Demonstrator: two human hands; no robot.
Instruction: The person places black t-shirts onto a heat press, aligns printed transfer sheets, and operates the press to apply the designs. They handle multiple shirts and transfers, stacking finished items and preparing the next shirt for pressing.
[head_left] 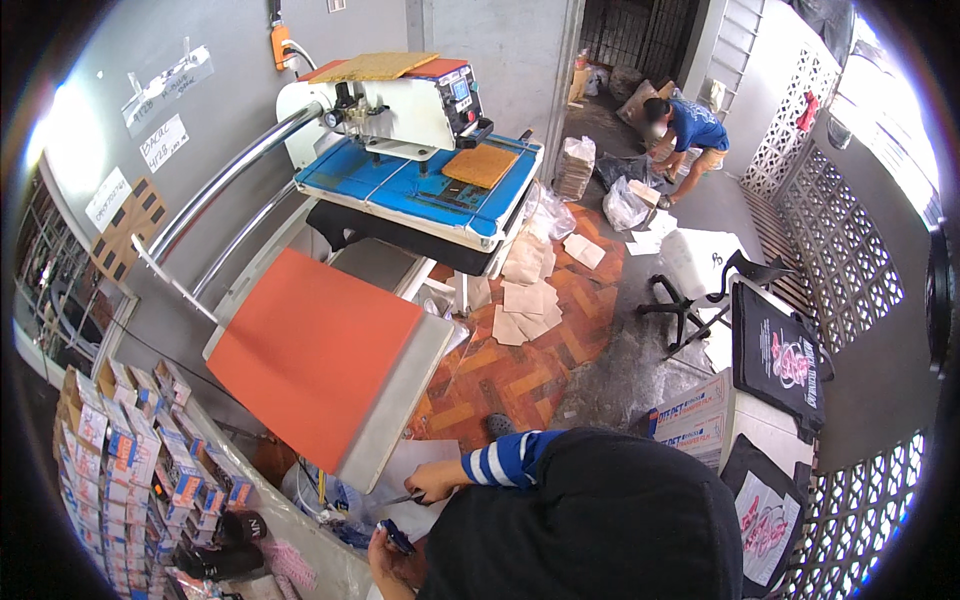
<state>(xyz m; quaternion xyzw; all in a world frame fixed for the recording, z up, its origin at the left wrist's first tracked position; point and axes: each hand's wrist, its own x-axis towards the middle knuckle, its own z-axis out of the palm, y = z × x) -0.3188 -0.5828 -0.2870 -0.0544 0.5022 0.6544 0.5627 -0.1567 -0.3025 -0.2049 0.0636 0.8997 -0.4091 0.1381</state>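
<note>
At the lower left of the head view, my right hand, in a blue sleeve with white stripes, closes around a slim metal tool; its exact kind is unclear. Below it, near the bottom edge, the fingers of my left hand are wrapped around a small dark blue object with light marks. Whitish sheet material lies behind and beneath the right hand. Black cloth over my shoulder and upper arm hides much of the lower middle.
A heat press stands ahead, its orange-covered platen jutting toward my hands. Stacked narrow boxes are at left. Brown paper pieces lie on the floor. Printed black shirts are at right. Another person bends over bags at the back.
</note>
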